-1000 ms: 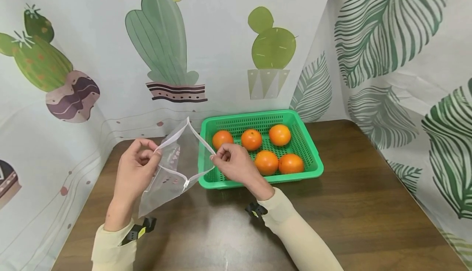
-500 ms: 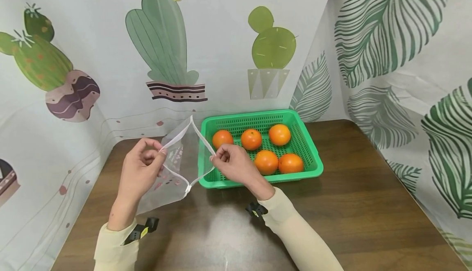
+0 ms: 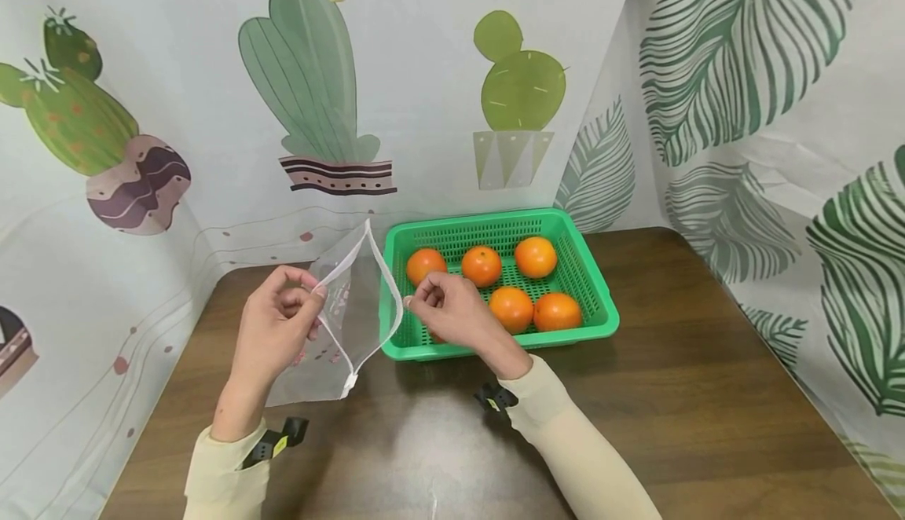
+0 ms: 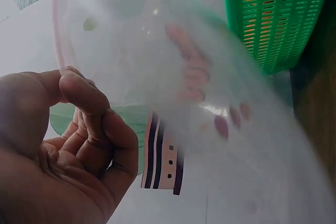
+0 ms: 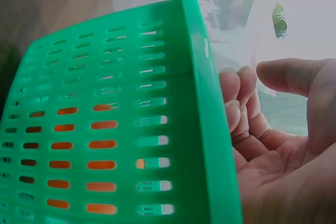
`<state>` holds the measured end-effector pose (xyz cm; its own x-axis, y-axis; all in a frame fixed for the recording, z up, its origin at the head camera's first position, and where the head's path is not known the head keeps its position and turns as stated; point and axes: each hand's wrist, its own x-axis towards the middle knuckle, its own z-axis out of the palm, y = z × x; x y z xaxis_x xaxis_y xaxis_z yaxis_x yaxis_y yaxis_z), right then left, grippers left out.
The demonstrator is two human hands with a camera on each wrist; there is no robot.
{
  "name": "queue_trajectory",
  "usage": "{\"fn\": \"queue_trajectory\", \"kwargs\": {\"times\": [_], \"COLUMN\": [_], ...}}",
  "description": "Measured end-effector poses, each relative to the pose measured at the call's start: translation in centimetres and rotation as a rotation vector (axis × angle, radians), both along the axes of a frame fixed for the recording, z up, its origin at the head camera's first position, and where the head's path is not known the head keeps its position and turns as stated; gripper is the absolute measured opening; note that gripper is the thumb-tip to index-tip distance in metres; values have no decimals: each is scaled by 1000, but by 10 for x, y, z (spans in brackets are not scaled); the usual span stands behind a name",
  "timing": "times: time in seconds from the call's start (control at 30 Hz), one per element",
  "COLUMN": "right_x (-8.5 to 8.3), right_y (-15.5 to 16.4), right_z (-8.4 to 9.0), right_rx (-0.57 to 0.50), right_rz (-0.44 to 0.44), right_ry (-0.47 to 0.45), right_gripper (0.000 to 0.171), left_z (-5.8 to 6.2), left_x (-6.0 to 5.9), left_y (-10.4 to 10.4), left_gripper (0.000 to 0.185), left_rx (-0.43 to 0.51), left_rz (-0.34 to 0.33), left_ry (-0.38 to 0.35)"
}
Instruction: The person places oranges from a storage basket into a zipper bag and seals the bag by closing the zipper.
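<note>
A clear slider zip bag (image 3: 304,379) with pink printing hangs mouth-open at the left of the green basket. My left hand (image 3: 272,324) pinches its white zip edge between thumb and index finger, also plain in the left wrist view, where the bag (image 4: 231,156) spreads across much of the picture. The white slider (image 3: 349,383) sits at the bag's lower corner. Over the basket's left end, my right hand (image 3: 459,312) is just beside the other zip edge. A narrow gap parts its thumb from its index finger in the right wrist view, with nothing between them.
The green perforated basket (image 3: 592,269) stands at the back of the wooden table (image 3: 679,394). Several round orange fruits, such as one at the back right (image 3: 535,258), lie in it; one is mostly hidden by my right hand. A cactus-print cloth (image 3: 424,80) hangs behind.
My right hand has let go of the bag's zip edge, which now curves inward to the left of its fingertips. The left hand has moved slightly right, still holding the bag.
</note>
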<state>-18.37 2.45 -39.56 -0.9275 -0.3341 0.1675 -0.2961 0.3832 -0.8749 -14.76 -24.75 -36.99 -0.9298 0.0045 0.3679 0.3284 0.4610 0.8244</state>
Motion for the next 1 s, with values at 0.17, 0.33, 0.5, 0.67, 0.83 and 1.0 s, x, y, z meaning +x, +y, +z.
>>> {"fn": "queue_trajectory", "kwargs": {"times": [0.17, 0.33, 0.5, 0.67, 0.83, 1.0], "right_x": [-1, -2, -3, -5, -8, -12], "right_y": [5, 12, 17, 23, 30, 37], "right_z": [2, 4, 7, 8, 7, 6], "right_rx": [5, -4, 18, 79, 121, 121], "right_rz": [5, 13, 18, 1, -5, -3], "right_ry": [0, -29, -22, 45, 151, 174], "right_gripper": [13, 11, 9, 7, 6, 5], "left_z": [-1, -2, -3, -3, -3, -2], "left_x": [-2, -2, -2, -3, -2, -1], "left_y": [2, 2, 3, 3, 4, 5], "left_gripper": [12, 14, 14, 13, 13, 13], "left_rx": [15, 6, 7, 8, 12, 15], "left_rz": [-18, -21, -15, -14, -19, -26], "left_ry": [-16, -40, -42, -26, -23, -30]}}
